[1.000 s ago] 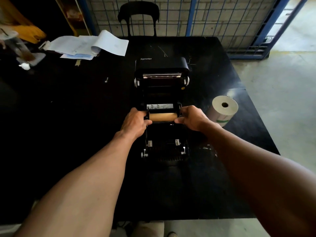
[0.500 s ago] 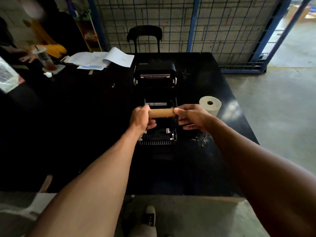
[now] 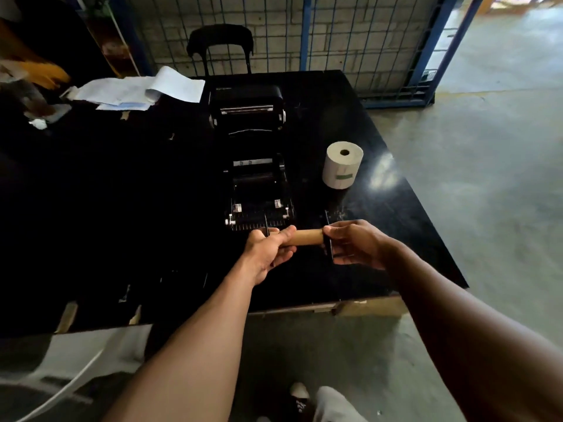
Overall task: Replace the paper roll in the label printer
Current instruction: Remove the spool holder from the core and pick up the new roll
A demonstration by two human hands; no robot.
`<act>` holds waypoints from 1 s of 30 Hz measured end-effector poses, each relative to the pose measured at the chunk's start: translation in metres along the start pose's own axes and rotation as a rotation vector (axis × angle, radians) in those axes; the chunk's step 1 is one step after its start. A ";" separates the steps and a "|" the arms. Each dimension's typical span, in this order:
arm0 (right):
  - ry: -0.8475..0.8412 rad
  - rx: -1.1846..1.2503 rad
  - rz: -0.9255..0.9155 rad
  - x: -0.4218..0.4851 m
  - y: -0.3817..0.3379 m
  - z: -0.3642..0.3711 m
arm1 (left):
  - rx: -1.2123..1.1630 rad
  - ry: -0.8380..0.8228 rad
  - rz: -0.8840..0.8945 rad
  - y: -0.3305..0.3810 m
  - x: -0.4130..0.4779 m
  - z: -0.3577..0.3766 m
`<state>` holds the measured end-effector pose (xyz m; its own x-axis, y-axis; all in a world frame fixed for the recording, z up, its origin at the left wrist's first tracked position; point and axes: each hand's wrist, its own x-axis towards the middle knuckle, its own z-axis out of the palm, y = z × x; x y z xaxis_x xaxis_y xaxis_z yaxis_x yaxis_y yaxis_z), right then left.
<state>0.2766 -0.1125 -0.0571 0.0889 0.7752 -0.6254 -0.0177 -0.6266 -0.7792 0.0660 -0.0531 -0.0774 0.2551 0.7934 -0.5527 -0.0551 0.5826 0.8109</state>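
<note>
Near table [image 3: 320,284] edge: left hand [image 3: 268,251], right hand [image 3: 356,243], each grip holding bare core [image 3: 306,237]; new roll [image 3: 342,166] beside open printer [image 3: 259,184].

Warehouse work area: bare concrete floor [image 3: 487,178], blue-framed wire-mesh partition [image 3: 306,32], block wall [image 3: 275,13], black worktable [image 3: 122,208], loose paperwork [image 3: 137,89].

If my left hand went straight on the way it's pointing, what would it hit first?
Probably the front edge of the open label printer, just beyond the left hand gripping the cardboard core; depth is unclear.
</note>
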 end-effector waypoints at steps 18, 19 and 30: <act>0.673 -0.818 0.130 0.027 0.080 -0.126 | 0.082 0.161 -0.071 -0.075 0.031 0.101; 0.677 -0.830 0.128 0.029 0.079 -0.129 | 0.083 0.163 -0.075 -0.075 0.034 0.105; 0.573 -0.907 0.212 0.049 0.072 -0.143 | 0.086 0.153 -0.096 -0.057 0.065 0.124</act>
<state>0.4218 -0.1307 -0.1381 0.6252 0.6395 -0.4475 0.6323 -0.7511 -0.1900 0.2055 -0.0563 -0.1360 0.1048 0.7566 -0.6454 0.0465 0.6446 0.7631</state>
